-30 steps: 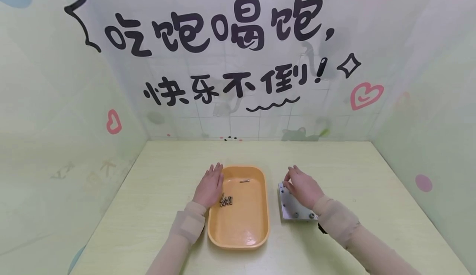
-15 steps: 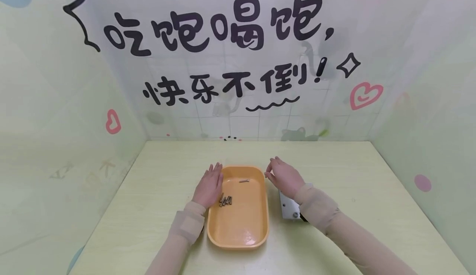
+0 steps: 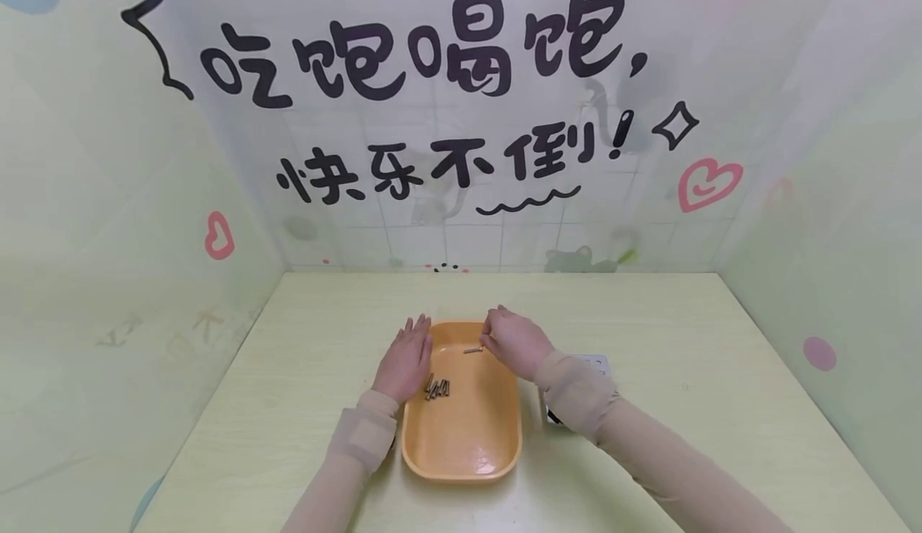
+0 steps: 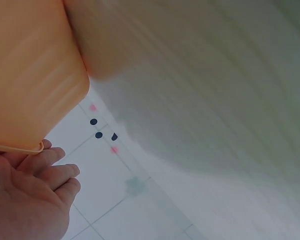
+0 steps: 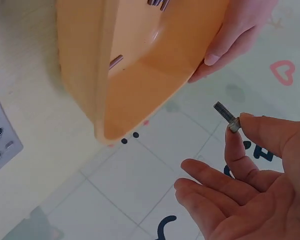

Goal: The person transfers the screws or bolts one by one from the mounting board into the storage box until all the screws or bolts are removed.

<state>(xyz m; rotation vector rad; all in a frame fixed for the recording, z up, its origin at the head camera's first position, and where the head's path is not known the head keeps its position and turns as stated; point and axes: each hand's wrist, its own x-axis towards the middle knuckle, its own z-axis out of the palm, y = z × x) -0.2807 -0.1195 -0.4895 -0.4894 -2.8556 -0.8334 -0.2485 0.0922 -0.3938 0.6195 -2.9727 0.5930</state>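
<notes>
An orange tray [image 3: 461, 437] stands mid-table in the head view. My left hand [image 3: 403, 363] rests along its left rim, fingers fairly straight; the left wrist view shows them touching the rim from outside. Over the far right corner of the tray is my right hand [image 3: 515, 342]. Between its thumb and index finger it pinches a bolt [image 5: 226, 116], head end gripped and threaded end free, while the other fingers spread loosely. Inside the tray lie a heap of several bolts [image 3: 438, 389] near the left wall and a lone bolt [image 3: 472, 350] towards the far end.
Right of the tray sits a metal block [image 3: 596, 363] with holes, partly hidden under my right forearm. In the right wrist view bolts stand in its plate [image 5: 2, 130]. Printed walls [image 3: 504, 237] enclose the pale table [image 3: 331, 301] at the back and sides.
My right hand has moved left, from above the metal block across to the far right corner of the tray. My left hand and the bolts in the tray have stayed in place.
</notes>
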